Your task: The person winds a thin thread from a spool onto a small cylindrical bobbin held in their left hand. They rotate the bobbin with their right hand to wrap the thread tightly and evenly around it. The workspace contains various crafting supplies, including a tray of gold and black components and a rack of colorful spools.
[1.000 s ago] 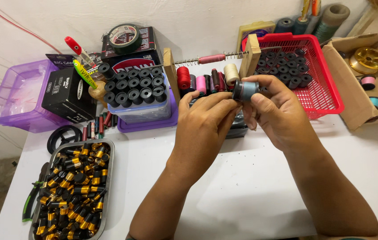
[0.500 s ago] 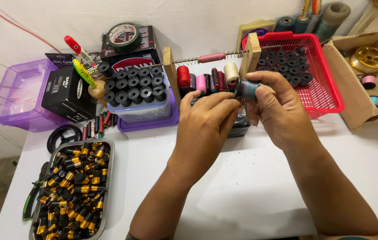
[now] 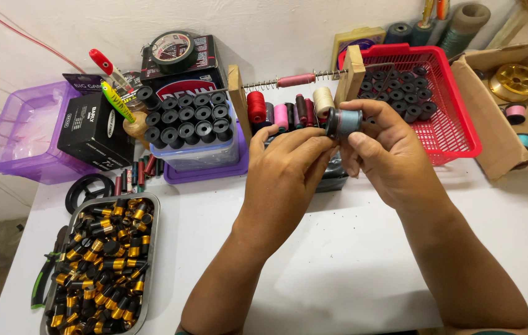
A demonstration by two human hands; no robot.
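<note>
Light: bright, even, from above.
Shadows: soft, under both forearms on the white table (image 3: 351, 273).
Glare: mild shine on the gold reel (image 3: 514, 80).
Focus: sharp centrally.
Edges: slight wide-angle bending.

There is one view only, from a camera worn on the person's head. It looks steeply down and forward over the white bench (image 3: 351, 273) toward the wall (image 3: 264, 25) behind it. It sits close: both forearms rise from the bottom edge, and the hands meet near the middle of the frame.
</note>
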